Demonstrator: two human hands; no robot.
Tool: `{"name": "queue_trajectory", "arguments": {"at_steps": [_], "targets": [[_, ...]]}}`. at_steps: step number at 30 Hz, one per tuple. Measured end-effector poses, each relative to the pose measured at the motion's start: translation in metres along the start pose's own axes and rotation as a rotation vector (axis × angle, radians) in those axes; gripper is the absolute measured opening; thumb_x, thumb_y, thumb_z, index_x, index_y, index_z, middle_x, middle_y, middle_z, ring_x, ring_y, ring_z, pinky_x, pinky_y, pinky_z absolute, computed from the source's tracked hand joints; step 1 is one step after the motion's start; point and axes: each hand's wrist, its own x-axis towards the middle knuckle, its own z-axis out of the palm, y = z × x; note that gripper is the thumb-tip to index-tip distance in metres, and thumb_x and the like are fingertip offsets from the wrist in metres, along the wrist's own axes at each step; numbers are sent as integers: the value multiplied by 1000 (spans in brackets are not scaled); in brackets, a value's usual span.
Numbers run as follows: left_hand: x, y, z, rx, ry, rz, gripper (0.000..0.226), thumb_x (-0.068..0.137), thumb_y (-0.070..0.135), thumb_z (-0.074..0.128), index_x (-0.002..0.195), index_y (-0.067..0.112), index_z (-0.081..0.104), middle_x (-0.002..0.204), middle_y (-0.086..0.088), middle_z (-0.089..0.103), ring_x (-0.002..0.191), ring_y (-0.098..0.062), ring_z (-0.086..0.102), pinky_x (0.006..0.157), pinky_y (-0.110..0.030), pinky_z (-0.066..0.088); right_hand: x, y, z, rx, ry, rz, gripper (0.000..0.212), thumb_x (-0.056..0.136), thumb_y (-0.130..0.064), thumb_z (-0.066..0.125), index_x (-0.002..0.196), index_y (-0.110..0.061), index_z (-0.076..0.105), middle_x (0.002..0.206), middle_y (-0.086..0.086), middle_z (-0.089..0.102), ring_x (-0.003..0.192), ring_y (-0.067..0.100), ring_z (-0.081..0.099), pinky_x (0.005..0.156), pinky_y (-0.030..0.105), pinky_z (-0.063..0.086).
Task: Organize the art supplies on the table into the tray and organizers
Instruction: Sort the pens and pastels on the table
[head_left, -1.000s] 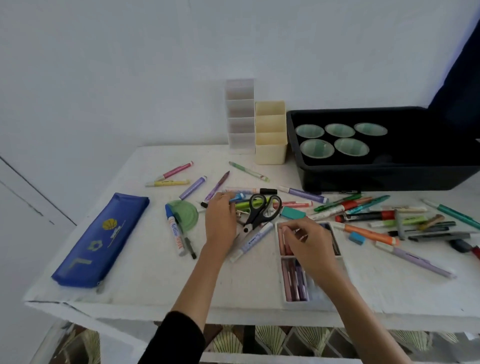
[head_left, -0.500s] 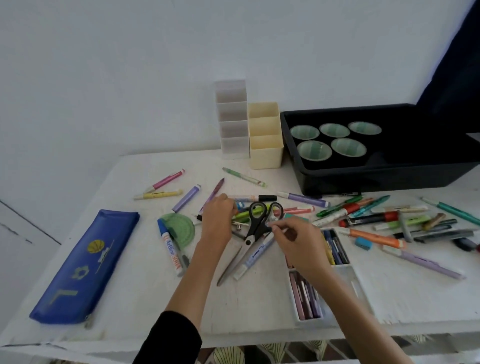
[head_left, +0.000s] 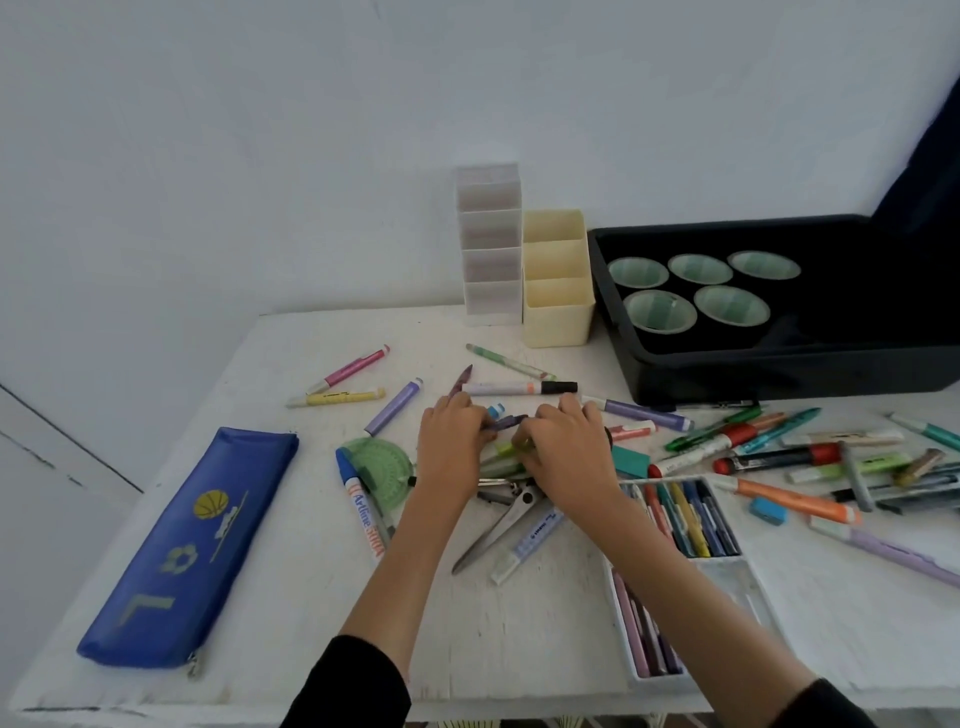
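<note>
Right hand (head_left: 569, 452) left crayon box (head_left: 745, 577), reached pile (head_left: 506, 422); marker (head_left: 366, 514) reads "Artline".

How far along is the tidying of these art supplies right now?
Barely started. Done: nothing visibly sorted; the black tray holds only green cups, and no pens stick out of the cream organizer or clear organizer. In hand: the left hand holds a purple marker beside the right hand over the middle pile. To do: the scissors, the scattered markers and the blue pencil case.
</note>
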Motion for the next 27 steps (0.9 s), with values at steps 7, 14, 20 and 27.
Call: {"name": "queue_trajectory", "arguments": {"at_steps": [7, 14, 20, 27], "targets": [[-12, -1, -7, -320, 125, -157, 19, 87, 19, 65, 101, 8, 70, 98, -8, 64, 86, -20, 60, 73, -25, 42, 11, -2, 8, -40, -65, -4, 32, 91, -25, 58, 122, -29, 56, 120, 0, 56, 114, 22, 40, 94, 35, 31], [-31, 9, -23, -563, 273, -241, 18, 84, 22, 69, 95, 8, 69, 83, -2, 67, 73, -9, 60, 68, -18, 48, -2, 3, 10, 333, 123, 28, 19, 88, -25, 62, 105, -19, 60, 109, -4, 53, 106, 15, 39, 89, 26, 32], [-44, 39, -52, -739, 429, -290, 13, 85, 16, 68, 96, 10, 69, 73, 11, 62, 65, 5, 58, 60, -2, 43, -22, 7, -10, 953, 208, 192, 12, 86, -19, 66, 91, -21, 55, 91, -8, 59, 83, 1, 54, 71, 8, 42], [-74, 82, -50, -883, 358, -346, 11, 85, 20, 68, 94, 15, 68, 77, 3, 70, 71, -8, 66, 60, -11, 50, -56, 27, -26, 1469, 210, 419, 12, 87, -18, 66, 99, -16, 64, 88, 12, 70, 85, 28, 67, 75, 36, 57]]}}
